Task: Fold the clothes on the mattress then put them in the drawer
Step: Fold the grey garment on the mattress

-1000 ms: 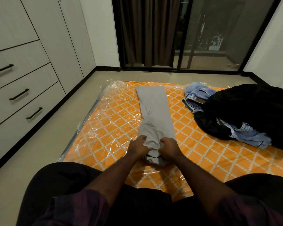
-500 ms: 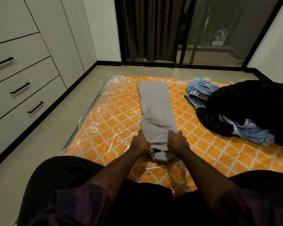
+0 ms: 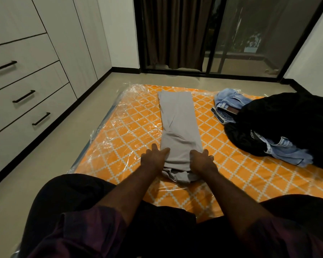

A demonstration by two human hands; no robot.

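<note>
1. Grey trousers (image 3: 179, 127) lie as a long folded strip down the middle of the mattress (image 3: 131, 131), with the near end doubled over.
2. Your left hand (image 3: 154, 159) presses the strip's left edge at the near end. Grip wide, fingers straight.
3. Your right hand (image 3: 201, 162) presses the right edge. Grip likewise wide and flat.
4. Black garment (image 3: 296, 123) and jeans (image 3: 229, 103) are heaped on the mattress's right side, apart from the trousers.
5. Drawers (image 3: 35, 90) stand left of the mattress, all closed.

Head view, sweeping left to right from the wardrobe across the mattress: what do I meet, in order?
drawers → left hand → grey garment → right hand → blue jeans → black garment. The second denim piece overlaps the black garment, so it is left out.
</note>
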